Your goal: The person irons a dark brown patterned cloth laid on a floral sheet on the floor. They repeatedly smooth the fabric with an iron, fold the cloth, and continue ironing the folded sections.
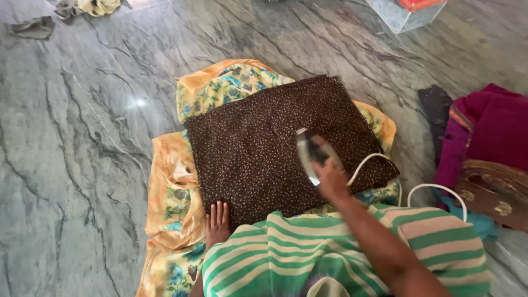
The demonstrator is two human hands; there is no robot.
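Note:
My right hand (331, 180) grips a clothes iron (309, 153), blurred by motion, on the right part of a dark brown cloth with small pale dots (258, 143). That cloth lies spread flat over a yellow and orange flowered cloth (171, 220) on the floor. My left hand (218, 221) rests flat, fingers straight, at the near edge of the brown cloth, partly under my green and cream striped garment (308, 253). A white cord (374, 158) runs from the iron to the right.
The floor is grey veined marble (82, 137). A pile of maroon and purple cloth (489, 129) and a brown patterned piece (495, 192) lie at the right. A clear box (399, 16) stands at the top, and crumpled rags (33, 26) at the top left.

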